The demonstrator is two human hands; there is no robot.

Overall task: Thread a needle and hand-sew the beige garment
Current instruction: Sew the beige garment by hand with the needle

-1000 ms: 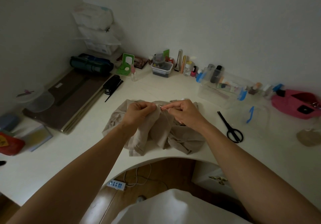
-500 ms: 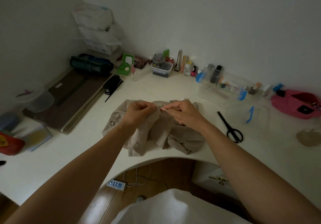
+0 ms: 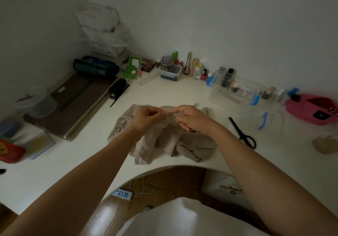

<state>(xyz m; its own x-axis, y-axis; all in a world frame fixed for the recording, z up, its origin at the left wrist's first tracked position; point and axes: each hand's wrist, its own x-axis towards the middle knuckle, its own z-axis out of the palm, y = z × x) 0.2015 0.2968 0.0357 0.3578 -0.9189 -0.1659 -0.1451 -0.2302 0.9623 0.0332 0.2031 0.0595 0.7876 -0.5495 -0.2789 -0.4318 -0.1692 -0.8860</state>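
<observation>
The beige garment (image 3: pixel 164 142) lies crumpled on the white desk (image 3: pixel 76 159) in front of me. My left hand (image 3: pixel 146 118) pinches a raised fold of the fabric at its top edge. My right hand (image 3: pixel 190 118) meets it fingertip to fingertip, with the index finger stretched toward the fold. A thin needle (image 3: pixel 169 114) shows only as a small glint between the two hands. A faint thread loops down from the right hand; the fingers hide its end.
Black scissors (image 3: pixel 243 135) lie to the right of the garment. A stapler (image 3: pixel 118 88), a stack of brown boards (image 3: pixel 73 105) and a clear tub (image 3: pixel 39 104) sit to the left. Bottles and clear boxes (image 3: pixel 236 91) line the back wall. A pink pouch (image 3: pixel 312 107) is far right.
The needle stood out between the hands before; now the right fingertips have closed in against the left hand and only a glint of it remains. The garment stays put.
</observation>
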